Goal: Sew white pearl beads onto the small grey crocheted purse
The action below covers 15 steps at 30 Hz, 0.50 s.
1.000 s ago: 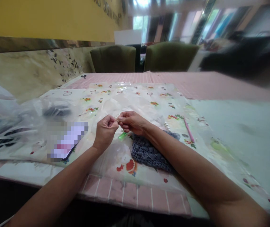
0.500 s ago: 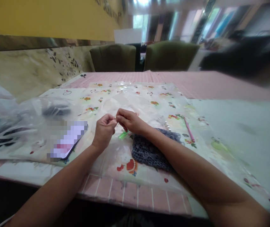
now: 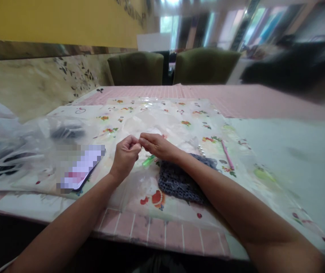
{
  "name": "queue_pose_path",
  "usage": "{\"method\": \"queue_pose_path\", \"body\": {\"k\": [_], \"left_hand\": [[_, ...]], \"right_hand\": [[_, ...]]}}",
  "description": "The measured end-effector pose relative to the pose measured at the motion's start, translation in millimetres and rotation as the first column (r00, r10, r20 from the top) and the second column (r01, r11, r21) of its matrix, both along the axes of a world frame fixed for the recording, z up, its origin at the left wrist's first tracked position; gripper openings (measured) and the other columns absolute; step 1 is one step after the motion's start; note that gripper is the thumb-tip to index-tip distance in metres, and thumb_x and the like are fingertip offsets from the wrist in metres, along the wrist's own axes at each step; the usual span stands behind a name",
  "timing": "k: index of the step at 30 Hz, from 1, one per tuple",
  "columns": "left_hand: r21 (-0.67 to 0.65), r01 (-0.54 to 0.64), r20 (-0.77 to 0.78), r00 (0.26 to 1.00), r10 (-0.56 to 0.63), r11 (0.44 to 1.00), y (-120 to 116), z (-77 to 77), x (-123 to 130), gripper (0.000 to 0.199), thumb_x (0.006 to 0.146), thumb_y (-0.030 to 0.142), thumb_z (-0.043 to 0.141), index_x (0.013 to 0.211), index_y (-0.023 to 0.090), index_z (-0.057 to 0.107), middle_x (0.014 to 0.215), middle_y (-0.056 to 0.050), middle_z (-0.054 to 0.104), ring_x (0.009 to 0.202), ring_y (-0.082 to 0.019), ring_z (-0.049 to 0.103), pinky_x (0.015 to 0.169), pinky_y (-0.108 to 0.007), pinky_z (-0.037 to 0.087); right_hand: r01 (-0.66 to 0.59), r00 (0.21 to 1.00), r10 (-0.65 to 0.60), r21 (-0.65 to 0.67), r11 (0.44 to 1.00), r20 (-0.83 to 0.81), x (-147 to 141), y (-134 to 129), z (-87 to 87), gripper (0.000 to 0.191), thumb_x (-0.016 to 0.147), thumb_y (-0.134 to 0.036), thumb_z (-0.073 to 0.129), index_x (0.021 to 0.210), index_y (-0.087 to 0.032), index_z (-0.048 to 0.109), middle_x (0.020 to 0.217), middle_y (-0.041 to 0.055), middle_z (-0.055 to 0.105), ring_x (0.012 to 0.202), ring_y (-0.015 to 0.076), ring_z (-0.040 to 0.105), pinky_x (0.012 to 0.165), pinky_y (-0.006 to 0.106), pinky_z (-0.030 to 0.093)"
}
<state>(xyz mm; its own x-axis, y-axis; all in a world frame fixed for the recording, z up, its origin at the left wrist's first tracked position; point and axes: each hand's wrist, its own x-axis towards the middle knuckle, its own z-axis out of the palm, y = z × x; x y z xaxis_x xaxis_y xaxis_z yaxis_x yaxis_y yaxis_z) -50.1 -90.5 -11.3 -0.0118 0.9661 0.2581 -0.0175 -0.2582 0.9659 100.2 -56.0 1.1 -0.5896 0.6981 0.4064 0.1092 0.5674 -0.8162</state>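
Over the middle of the table my left hand (image 3: 126, 154) is closed, thumb and forefinger pinched. The fingertips of my right hand (image 3: 157, 146) meet it, also pressed together. Whatever lies between them is too small to make out. Just under the right hand a translucent green tool (image 3: 148, 161) lies on the flowered plastic sheet (image 3: 134, 189). My right forearm passes above a dark grey-blue crocheted piece (image 3: 179, 185), covering part of it. A short string of white beads (image 3: 201, 151) rests by that piece's far edge. Farther right lies a pink crochet hook (image 3: 227, 154).
A phone (image 3: 84, 167) lies left of my hands. Clear plastic bags (image 3: 14, 151) with dark contents fill the left side. Crumpled clear plastic (image 3: 139, 123) is spread beyond my hands. Two green chairs (image 3: 135, 68) stand across the pink table (image 3: 236, 98), with a wall at the left.
My right hand has dipped slightly and its fingers have straightened a little, showing more of the green tool. My left hand stays nearly in place.
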Motion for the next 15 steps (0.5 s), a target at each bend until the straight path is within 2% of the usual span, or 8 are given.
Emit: {"method": "queue_pose_path", "body": {"k": [2, 4, 7, 9, 12, 15], "left_hand": [[-0.008, 0.017, 0.015, 1.000, -0.017, 1.000, -0.2, 0.1, 0.3, 0.018, 0.073, 0.022, 0.062, 0.064, 0.019, 0.048, 0.046, 0.010, 0.034, 0.038, -0.004, 0.027, 0.037, -0.018, 0.022], [-0.005, 0.019, 0.021, 1.000, -0.019, 1.000, -0.3, 0.1, 0.5, 0.018, 0.074, 0.022, 0.063, 0.064, 0.019, 0.048, 0.046, 0.010, 0.034, 0.038, -0.004, 0.028, 0.037, -0.018, 0.023], [0.012, 0.024, 0.030, 0.999, -0.024, 1.000, -0.9, 0.6, 0.3, 0.018, 0.074, 0.022, 0.063, 0.063, 0.019, 0.048, 0.046, 0.010, 0.035, 0.038, -0.004, 0.030, 0.036, -0.018, 0.024], [0.024, 0.029, 0.029, 0.999, -0.030, 0.999, -1.6, 1.0, 0.1, 0.016, 0.073, 0.021, 0.062, 0.064, 0.019, 0.049, 0.046, 0.010, 0.035, 0.038, -0.004, 0.030, 0.036, -0.018, 0.024], [0.033, 0.029, 0.017, 0.999, -0.030, 0.999, -2.3, 1.3, -0.1, 0.015, 0.074, 0.021, 0.062, 0.065, 0.019, 0.050, 0.046, 0.010, 0.035, 0.038, -0.005, 0.030, 0.036, -0.018, 0.024], [0.033, 0.007, 0.030, 1.000, -0.008, 0.999, -1.6, 0.7, 0.0, 0.017, 0.076, 0.022, 0.061, 0.065, 0.019, 0.048, 0.047, 0.010, 0.036, 0.039, -0.005, 0.030, 0.036, -0.019, 0.025]], "right_hand": [[-0.059, 0.997, 0.051, -0.152, 0.987, -0.056, 0.3, -0.1, -2.2, 0.038, 0.098, -0.048, 0.045, 0.071, -0.021, 0.041, 0.058, -0.0059, 0.039, 0.051, 0.0080, 0.034, 0.047, 0.021, 0.028], [-0.134, 0.987, 0.100, -0.300, 0.944, -0.126, 0.8, -0.7, -4.3, 0.038, 0.098, -0.049, 0.045, 0.072, -0.022, 0.040, 0.055, -0.0083, 0.035, 0.045, 0.0070, 0.031, 0.041, 0.020, 0.026], [-0.213, 0.968, 0.131, -0.431, 0.877, -0.212, 1.5, -2.3, -5.5, 0.035, 0.098, -0.047, 0.046, 0.074, -0.023, 0.038, 0.052, -0.0107, 0.029, 0.040, 0.0064, 0.025, 0.037, 0.019, 0.024], [-0.230, 0.962, 0.126, -0.472, 0.851, -0.242, 1.1, -3.4, -5.1, 0.034, 0.098, -0.044, 0.047, 0.074, -0.023, 0.036, 0.052, -0.0112, 0.027, 0.040, 0.0062, 0.023, 0.036, 0.018, 0.023], [-0.230, 0.960, 0.117, -0.480, 0.847, -0.253, -0.6, -4.6, -3.7, 0.035, 0.099, -0.042, 0.046, 0.073, -0.023, 0.034, 0.052, -0.0112, 0.026, 0.041, 0.0060, 0.022, 0.036, 0.018, 0.023], [-0.182, 0.970, 0.096, -0.405, 0.896, -0.223, -2.7, -4.6, -2.5, 0.035, 0.100, -0.046, 0.042, 0.075, -0.023, 0.036, 0.056, -0.0094, 0.031, 0.044, 0.0062, 0.027, 0.040, 0.019, 0.025]]}}
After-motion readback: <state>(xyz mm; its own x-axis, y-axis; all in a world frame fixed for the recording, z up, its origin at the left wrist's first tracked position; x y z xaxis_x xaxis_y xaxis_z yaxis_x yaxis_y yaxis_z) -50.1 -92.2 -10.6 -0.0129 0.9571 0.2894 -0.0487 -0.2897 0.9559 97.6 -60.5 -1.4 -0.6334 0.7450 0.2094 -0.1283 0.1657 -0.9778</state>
